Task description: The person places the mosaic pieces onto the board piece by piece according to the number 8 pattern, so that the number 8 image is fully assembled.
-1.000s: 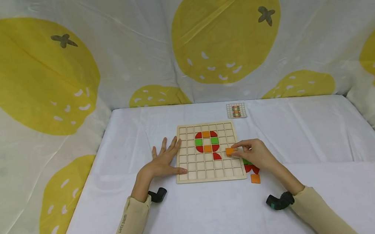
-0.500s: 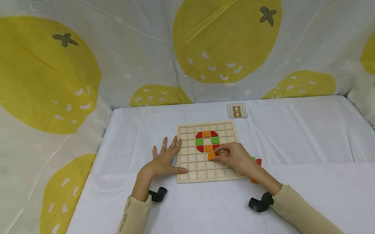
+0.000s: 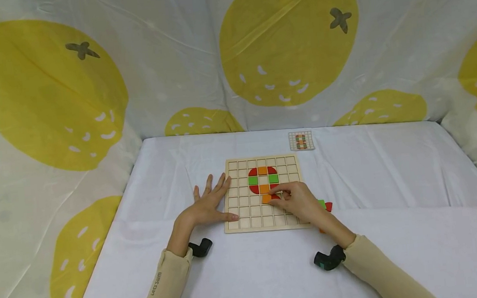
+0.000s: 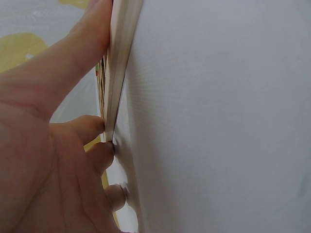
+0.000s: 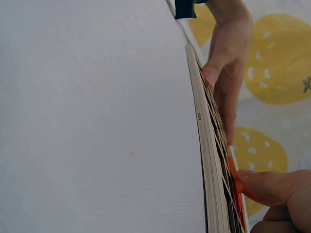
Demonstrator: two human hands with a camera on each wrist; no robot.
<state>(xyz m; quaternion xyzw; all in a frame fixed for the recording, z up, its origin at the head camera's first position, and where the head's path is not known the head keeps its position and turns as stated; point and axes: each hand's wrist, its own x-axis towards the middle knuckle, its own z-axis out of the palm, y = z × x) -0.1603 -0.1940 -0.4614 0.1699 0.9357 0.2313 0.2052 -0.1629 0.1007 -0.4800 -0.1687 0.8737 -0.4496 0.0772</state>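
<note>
A wooden grid board (image 3: 244,218) lies on the white cloth, with red quarter-round, orange and green tiles forming a rounded ring in its upper middle. My left hand (image 3: 203,211) rests along the board's left side, fingers spread and straight; in the left wrist view its thumb (image 4: 73,58) lies at the board's edge (image 4: 121,63). Just below the ring, my right hand (image 3: 300,202) pinches an orange square tile (image 3: 266,199) between thumb and forefinger, close over a grid cell. Right of that tile, a red quarter-round tile (image 3: 275,197) is partly hidden by the fingers.
Loose green (image 3: 322,203) and red tiles (image 3: 329,206) lie right of the board, partly behind my right forearm; a bit of orange shows below them. A small pattern card (image 3: 300,140) lies beyond the board's far right corner. A lemon-print curtain (image 3: 288,40) stands behind the table.
My right hand has carried the orange square tile leftward from the board's right side to the cell beside the lone red tile. My left hand has stayed in place.
</note>
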